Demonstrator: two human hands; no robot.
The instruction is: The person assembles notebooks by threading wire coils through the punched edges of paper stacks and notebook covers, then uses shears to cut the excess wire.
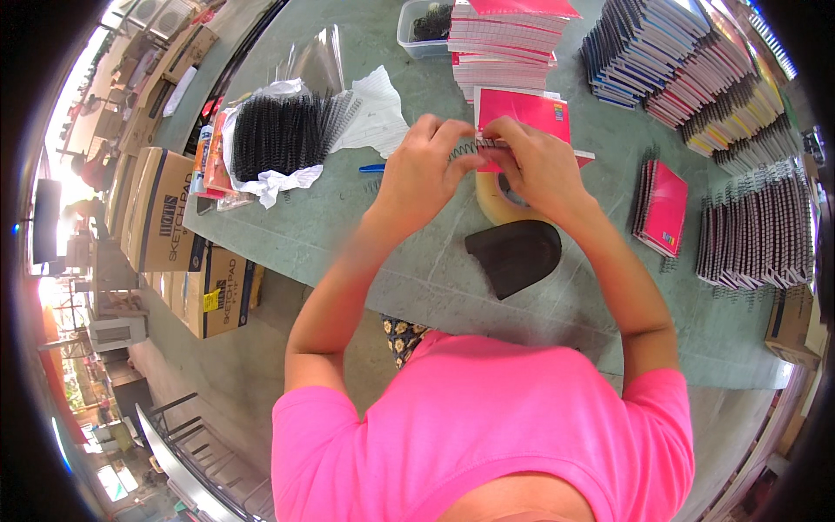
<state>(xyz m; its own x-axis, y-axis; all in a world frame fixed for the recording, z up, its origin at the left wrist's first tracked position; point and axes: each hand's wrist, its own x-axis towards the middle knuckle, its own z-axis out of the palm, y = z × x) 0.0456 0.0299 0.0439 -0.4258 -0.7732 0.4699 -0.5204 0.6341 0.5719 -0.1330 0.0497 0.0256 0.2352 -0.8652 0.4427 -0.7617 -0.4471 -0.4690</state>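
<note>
The worker here, at a green table: left hand and right hand both pinching a dark spiral coil at twelve o'clock, by a red notebook; nearer, a tape roll; at eleven o'clock, heaped black coils.

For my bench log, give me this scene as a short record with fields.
Surface: green table
Left hand: fingers at black coil
Right hand: fingers at the coil's right end, over pink notebook
Nearer the body: yellowish tape roll, black curved block
Left side: coil pile on white paper
Far right: stacked notebooks
</note>
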